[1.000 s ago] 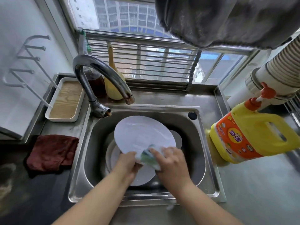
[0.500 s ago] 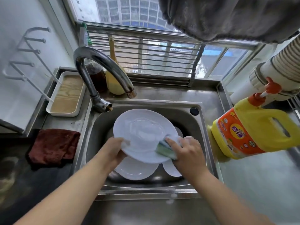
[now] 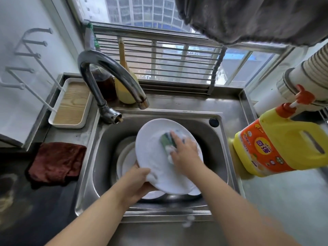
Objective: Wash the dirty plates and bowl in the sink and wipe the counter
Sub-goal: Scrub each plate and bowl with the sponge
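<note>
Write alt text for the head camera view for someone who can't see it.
Over a steel sink, the left hand grips a white plate by its near edge while the right hand presses a green sponge on it. More dishes lie beneath; a yellow detergent jug stands right.

White plate tilted over sink, more dishes beneath

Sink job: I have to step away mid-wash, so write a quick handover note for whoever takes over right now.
Left hand grips the near rim of the big white plate, tilted over the sink.
Right hand presses the soapy sponge on its face.
Other dishes lie underneath.
Tap shows no water.
Done: this plate is soaped.
Left: rinse it, wash the rest, wipe the counter; red cloth lies left of the sink.
</note>
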